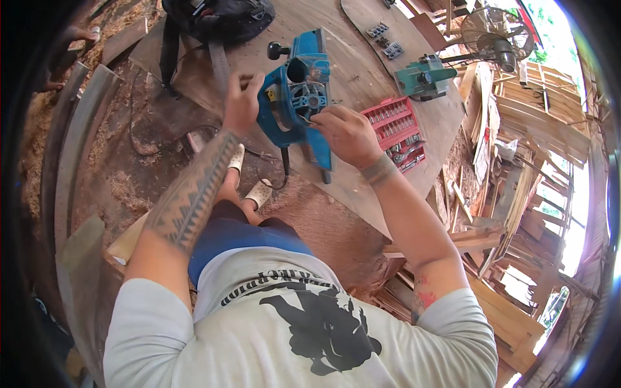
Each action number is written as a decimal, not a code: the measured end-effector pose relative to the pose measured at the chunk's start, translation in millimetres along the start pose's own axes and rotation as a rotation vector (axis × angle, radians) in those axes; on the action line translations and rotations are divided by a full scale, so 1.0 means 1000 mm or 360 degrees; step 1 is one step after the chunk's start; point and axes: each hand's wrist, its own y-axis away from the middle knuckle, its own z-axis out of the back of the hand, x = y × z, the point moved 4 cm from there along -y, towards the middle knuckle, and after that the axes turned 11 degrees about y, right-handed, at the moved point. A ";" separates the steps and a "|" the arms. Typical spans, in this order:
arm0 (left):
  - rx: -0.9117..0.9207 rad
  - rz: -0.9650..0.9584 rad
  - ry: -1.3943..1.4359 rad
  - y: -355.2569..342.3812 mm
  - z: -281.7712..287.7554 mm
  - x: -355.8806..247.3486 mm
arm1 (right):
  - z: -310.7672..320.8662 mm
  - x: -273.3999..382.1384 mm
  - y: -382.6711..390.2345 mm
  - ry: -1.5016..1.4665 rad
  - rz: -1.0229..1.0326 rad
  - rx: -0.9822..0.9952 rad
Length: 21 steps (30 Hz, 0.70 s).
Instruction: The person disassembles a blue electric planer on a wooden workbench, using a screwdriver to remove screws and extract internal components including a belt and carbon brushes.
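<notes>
A blue electric hand planer lies on its side on a wooden tabletop, its inner parts showing through an opening in the housing. At its handle side is my left hand, with bent fingers against the blue housing, holding it. My right hand is closed in a pinch at the lower edge of the opening. A small thin thing shows at its fingertips, too small to name. The planer's black cord hangs down from the handle end.
A red socket set case lies open to the right. Beyond it are a green power tool, small metal parts and a fan. A black bag sits at the far left. Stacked lumber fills the right side; sawdust covers the floor.
</notes>
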 end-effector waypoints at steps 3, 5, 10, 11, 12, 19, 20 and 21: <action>-0.0207 0.0376 0.0322 0.053 -0.017 -0.030 | 0.002 -0.013 0.007 -0.0046 -0.0057 0.0063; -0.0323 0.0939 0.0885 0.077 -0.026 -0.035 | 0.003 -0.010 0.002 -0.0042 -0.0070 0.0112; 0.0024 0.0920 0.0636 0.100 -0.033 -0.005 | 0.006 0.003 -0.010 -0.0071 -0.0164 0.0232; 0.0129 0.0820 0.0415 0.098 -0.032 -0.004 | 0.007 0.002 -0.008 -0.0097 -0.0275 0.0207; 0.0111 0.0828 0.0420 0.096 -0.030 0.002 | 0.006 0.002 -0.006 -0.0125 -0.0385 0.0182; 0.0182 0.0643 0.0217 0.063 -0.018 0.010 | -0.011 0.017 -0.005 -0.0096 -0.0310 -0.0053; 0.0221 0.0632 0.0190 0.061 -0.017 0.009 | -0.012 0.018 -0.005 -0.0063 -0.0289 -0.0113; 0.0262 0.0622 0.0160 0.059 -0.015 0.006 | -0.013 0.018 -0.005 -0.0032 -0.0271 -0.0174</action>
